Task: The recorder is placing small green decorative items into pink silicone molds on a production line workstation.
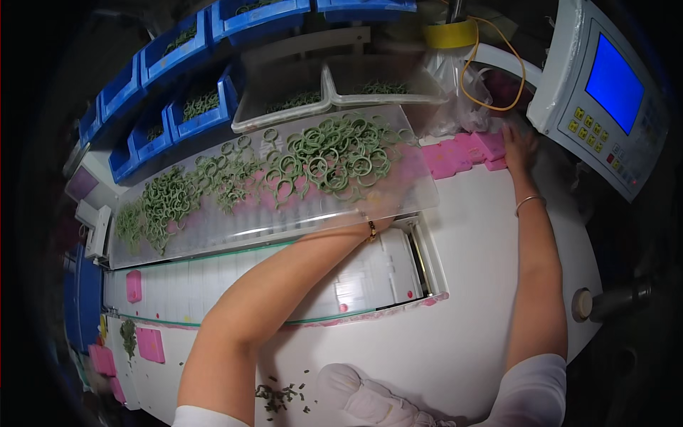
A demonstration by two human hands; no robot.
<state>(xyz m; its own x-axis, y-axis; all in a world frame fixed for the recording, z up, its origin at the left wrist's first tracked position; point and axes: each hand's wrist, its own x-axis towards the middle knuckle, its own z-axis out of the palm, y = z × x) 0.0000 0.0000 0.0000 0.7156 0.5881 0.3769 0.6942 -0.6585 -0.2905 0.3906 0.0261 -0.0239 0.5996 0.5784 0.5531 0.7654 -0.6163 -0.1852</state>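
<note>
A translucent sloped shelf (235,245) bears heaps of small green rings with short stems (341,160). My left hand (380,206) reaches beneath its near right corner and shows only hazily through it, so its fingers are hidden. A row of pink blocks (445,158) lies on the white tabletop and runs from under the shelf's right end. At the right end of that row, my right hand (521,148) has its fingers closed against the last pink block (491,147). Another pink block (134,286) sits on the pale belt (213,285) at the left.
Blue bins (203,107) and clear tubs (284,107) of green pieces stand behind the shelf. A control panel with blue screen (615,84) rises at right. On the near tabletop lie white cloth (373,398), dark green bits (279,397) and a pink block (150,345).
</note>
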